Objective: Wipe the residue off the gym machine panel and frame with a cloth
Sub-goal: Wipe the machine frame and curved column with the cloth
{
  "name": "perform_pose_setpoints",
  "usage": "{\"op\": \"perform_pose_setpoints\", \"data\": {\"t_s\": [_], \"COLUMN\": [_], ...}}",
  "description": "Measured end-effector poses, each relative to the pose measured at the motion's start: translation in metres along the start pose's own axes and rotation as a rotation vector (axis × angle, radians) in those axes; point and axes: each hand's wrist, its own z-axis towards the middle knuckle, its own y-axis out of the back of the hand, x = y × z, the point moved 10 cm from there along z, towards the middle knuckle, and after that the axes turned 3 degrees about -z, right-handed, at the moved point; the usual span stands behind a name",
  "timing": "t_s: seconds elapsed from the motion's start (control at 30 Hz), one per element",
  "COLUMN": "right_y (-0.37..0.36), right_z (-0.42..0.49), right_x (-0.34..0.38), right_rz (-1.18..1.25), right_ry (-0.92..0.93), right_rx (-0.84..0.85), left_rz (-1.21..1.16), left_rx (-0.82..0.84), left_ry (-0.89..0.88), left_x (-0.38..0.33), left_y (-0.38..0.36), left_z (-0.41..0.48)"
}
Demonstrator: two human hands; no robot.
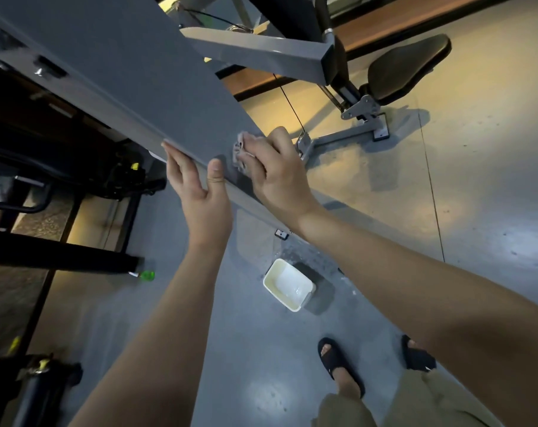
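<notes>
Head view: the grey panel (156, 87) slants across in front of me, and a white tub (267, 281) sits on the floor (462, 186) below it, probably for rinsing. My left hand (200, 195) clamps the panel's edge, straight fingers behind and thumb on the face, to steady it, I think. My right hand (277, 174) presses the cloth (239, 151) onto the face just beside that thumb, fingers curled over the bunched cloth.
</notes>
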Motion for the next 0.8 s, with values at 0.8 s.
{"op": "perform_pose_setpoints", "data": {"t_s": [0.8], "right_y": [-0.010], "right_z": [-0.011], "right_x": [0.008], "right_rz": [0.008], "right_ry": [0.024], "right_rx": [-0.028], "left_rz": [-0.035], "left_rx": [0.069], "left_ry": [0.031], "left_x": [0.001], "left_y": [0.006], "left_z": [-0.004]}}
